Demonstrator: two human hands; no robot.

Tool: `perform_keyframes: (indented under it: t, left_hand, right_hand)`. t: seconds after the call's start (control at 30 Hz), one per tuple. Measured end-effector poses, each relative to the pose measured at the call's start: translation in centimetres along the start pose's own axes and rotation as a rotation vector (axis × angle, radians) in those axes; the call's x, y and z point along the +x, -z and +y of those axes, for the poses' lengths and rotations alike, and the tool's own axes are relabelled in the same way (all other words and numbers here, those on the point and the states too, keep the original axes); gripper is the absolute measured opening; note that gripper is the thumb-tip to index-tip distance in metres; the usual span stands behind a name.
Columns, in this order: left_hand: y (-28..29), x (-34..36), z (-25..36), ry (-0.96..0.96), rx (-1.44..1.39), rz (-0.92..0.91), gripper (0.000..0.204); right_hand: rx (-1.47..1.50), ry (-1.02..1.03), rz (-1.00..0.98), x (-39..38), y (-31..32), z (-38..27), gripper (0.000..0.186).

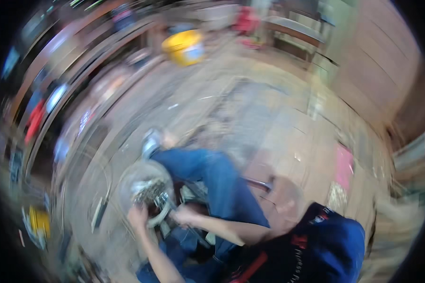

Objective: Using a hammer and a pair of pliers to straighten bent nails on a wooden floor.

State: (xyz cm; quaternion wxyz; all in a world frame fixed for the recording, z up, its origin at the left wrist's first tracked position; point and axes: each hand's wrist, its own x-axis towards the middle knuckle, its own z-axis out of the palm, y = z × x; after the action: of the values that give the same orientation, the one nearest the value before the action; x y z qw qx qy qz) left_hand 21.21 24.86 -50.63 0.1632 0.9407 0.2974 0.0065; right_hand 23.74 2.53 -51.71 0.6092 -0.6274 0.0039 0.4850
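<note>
The picture is heavily blurred by motion. A person in a dark navy shirt (330, 245) and blue jeans (212, 181) sits low on the floor, one leg stretched toward the upper left. Both of that person's hands are on a round metal part like a wheel hub with a sprocket (148, 191): one hand (138, 217) at its lower edge, the other hand (184, 214) at its right side. Neither my left hand nor my right hand shows apart from these arms.
A yellow tub (184, 46) stands on the concrete floor (250, 108) at the back. Shelves with mixed goods (47, 104) run along the left. A pink sheet (344, 165) lies at right, and a yellow object (38, 221) sits at lower left.
</note>
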Motion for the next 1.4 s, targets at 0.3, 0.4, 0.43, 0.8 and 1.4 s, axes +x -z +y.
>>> perform_keyframes:
  t: [0.3,0.4,0.43,0.8,1.4]
  left_hand:
    - [-6.7,0.0,-1.7,-0.26,0.113,0.218,0.05]
    - [-8.2,-1.2,-1.1,-0.286,0.126,0.193,0.05]
    - [-7.8,-0.7,-1.1,-0.285,0.125,0.188,0.051]
    - [-6.9,0.3,-2.9,-0.268,0.164,0.149,0.051]
    - [-5.3,2.1,-3.8,-0.293,0.242,0.087,0.053]
  right_hand:
    - [0.039,0.008,-0.003,1.0,0.7,0.4,0.038]
    - [0.076,0.036,-0.041,0.9,1.0,0.6,0.039]
    - [0.081,0.054,-0.029,0.8,1.0,0.6,0.039]
    - [0.113,0.063,-0.045,0.5,0.6,0.7,0.039]
    - [0.123,0.107,-0.106,2.5,1.2,1.6,0.033]
